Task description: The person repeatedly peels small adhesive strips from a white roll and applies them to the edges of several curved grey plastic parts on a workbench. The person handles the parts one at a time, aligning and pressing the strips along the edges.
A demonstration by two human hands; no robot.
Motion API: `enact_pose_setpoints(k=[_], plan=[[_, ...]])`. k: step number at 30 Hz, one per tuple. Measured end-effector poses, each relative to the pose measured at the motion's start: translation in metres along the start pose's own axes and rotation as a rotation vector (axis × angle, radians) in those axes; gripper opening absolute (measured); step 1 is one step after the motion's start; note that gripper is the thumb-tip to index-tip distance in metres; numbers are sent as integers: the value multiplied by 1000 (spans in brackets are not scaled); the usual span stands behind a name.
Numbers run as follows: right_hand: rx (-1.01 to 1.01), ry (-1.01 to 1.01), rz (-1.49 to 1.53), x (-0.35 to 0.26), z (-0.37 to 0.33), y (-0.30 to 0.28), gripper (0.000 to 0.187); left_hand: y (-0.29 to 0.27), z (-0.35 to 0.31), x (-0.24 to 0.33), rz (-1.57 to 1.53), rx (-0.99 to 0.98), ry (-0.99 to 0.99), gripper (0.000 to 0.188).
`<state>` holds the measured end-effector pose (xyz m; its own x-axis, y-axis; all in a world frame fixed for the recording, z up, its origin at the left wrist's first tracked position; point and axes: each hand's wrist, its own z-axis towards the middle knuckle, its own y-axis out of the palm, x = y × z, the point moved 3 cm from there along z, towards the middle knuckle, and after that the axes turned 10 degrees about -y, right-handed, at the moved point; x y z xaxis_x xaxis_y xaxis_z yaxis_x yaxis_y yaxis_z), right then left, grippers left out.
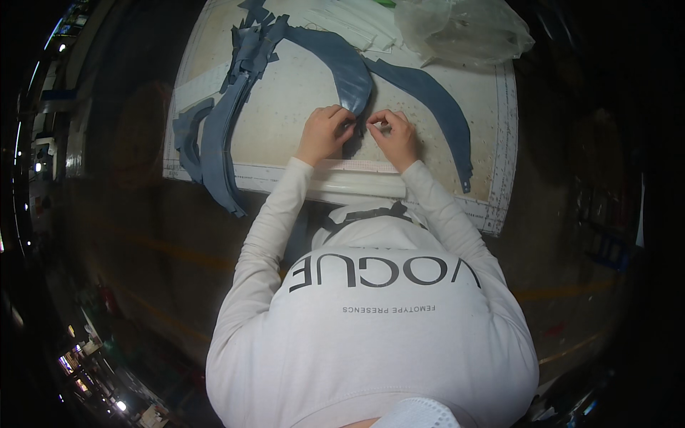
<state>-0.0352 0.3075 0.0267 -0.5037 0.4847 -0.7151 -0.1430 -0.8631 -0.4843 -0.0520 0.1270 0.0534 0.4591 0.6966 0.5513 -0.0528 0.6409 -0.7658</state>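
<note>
A long curved blue-grey strip (330,53), like leather or coated fabric, runs from the pile down to my hands. My left hand (328,132) is closed on its near end, fingers bent over the edge. Just to the right, my right hand (394,135) is pinched, thumb against fingertips, beside that end. Whatever sits between those fingertips is too small to make out. A second curved blue-grey piece (435,100) lies flat on the table to the right of my hands. At the left, a stack of similar strips (221,139) hangs partly over the near table edge.
The pale, speckled table (282,107) has a printed border. A clear ruler (357,166) and a whitish roll (357,185) lie at its near edge, close to my body. A crumpled clear plastic bag (464,32) and white strips (349,21) lie at the far side.
</note>
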Motion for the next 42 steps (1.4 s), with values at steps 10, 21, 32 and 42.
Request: enact_pose_setpoints(k=[10,21,32,42], plan=[[-78,-275,-142,-9,-22,24,18,-3,-5,-10,10,-199,17,32],[115,-138,-33,-9,0,-5,17,9,-27,2,133,-49,27,59],[-69,98,334,-3,-2,5,30,-6,0,-14,-157,-38,-20,27],[-245,-166,2,-21,-18,33,22,-7,-1,-13,-34,-121,6,23]])
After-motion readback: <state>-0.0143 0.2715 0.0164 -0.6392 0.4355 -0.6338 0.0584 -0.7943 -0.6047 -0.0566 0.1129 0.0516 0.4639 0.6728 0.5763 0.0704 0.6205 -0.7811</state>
